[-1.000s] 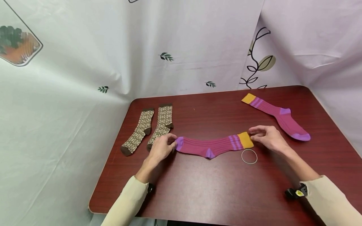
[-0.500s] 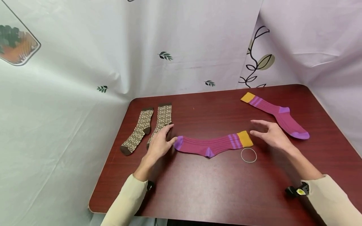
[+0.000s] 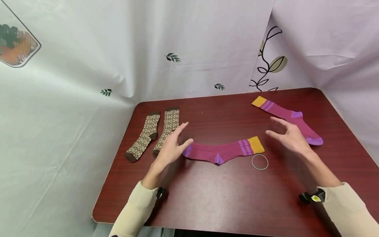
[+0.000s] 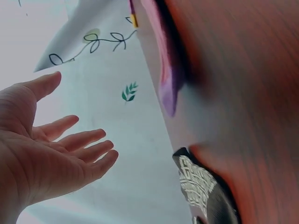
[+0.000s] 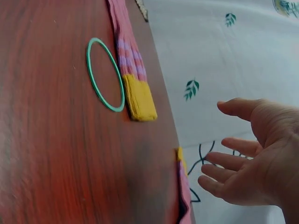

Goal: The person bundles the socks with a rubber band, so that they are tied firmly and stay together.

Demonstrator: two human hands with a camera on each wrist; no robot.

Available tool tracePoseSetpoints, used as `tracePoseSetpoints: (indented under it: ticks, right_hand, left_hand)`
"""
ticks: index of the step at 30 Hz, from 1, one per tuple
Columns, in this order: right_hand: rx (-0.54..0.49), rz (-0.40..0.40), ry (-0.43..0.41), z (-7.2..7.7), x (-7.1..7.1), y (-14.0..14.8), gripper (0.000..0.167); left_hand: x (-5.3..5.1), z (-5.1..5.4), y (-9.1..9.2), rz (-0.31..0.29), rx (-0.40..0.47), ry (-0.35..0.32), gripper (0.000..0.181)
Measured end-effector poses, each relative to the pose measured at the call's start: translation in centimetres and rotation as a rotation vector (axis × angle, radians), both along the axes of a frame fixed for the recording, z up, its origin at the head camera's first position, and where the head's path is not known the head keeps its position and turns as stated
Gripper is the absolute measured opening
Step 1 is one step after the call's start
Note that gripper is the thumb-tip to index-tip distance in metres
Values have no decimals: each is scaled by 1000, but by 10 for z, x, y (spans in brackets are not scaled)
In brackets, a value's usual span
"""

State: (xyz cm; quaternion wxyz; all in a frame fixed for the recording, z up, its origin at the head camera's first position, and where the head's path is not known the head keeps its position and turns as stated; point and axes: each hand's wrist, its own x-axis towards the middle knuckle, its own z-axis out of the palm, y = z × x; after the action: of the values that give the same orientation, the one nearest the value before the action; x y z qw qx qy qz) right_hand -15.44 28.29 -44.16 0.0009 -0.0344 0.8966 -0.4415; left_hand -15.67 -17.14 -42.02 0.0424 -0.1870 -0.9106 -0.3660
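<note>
A magenta sock (image 3: pixel 213 153) with purple toe and heel and a yellow cuff lies flat across the middle of the table. My left hand (image 3: pixel 171 148), fingers spread and holding nothing, hovers by its toe and hides part of that end. Past the cuff, my right hand (image 3: pixel 291 136) is raised with thumb and fingers apart, also with nothing in it. Just below the cuff lies a thin ring-shaped band (image 3: pixel 260 162), which looks green in the right wrist view. The matching magenta sock (image 3: pixel 284 115) lies at the back right, partly behind my right hand.
Two patterned brown-and-cream socks (image 3: pixel 145 135) lie side by side at the left of the dark red table (image 3: pixel 219 197); my left hand partly covers the right one. White printed cloth (image 3: pixel 195 49) hangs behind the table and along its sides.
Both hands have lifted off the ends of the middle sock and their fingers have spread. The right hand has moved away from the cuff, up and to the right. The socks stay in place.
</note>
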Motion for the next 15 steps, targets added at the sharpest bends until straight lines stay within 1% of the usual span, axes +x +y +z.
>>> tracePoseSetpoints:
  ticks: [4,8,11,15]
  right_hand:
    - [-13,-45,-4,-1,-4,10,78]
    - [-25,-85,-35,-3,-5,21,82]
    - [-49,-114,-52,-5,-5,29,85]
    - [-98,-160,-49,-8,-6,38,85]
  left_hand:
    - [1,3,6,-11,18,6,71]
    - [1,4,10,-22,27,3,72]
    - [2,4,13,-33,37,2,73]
    - [4,6,18,-52,62,1,73]
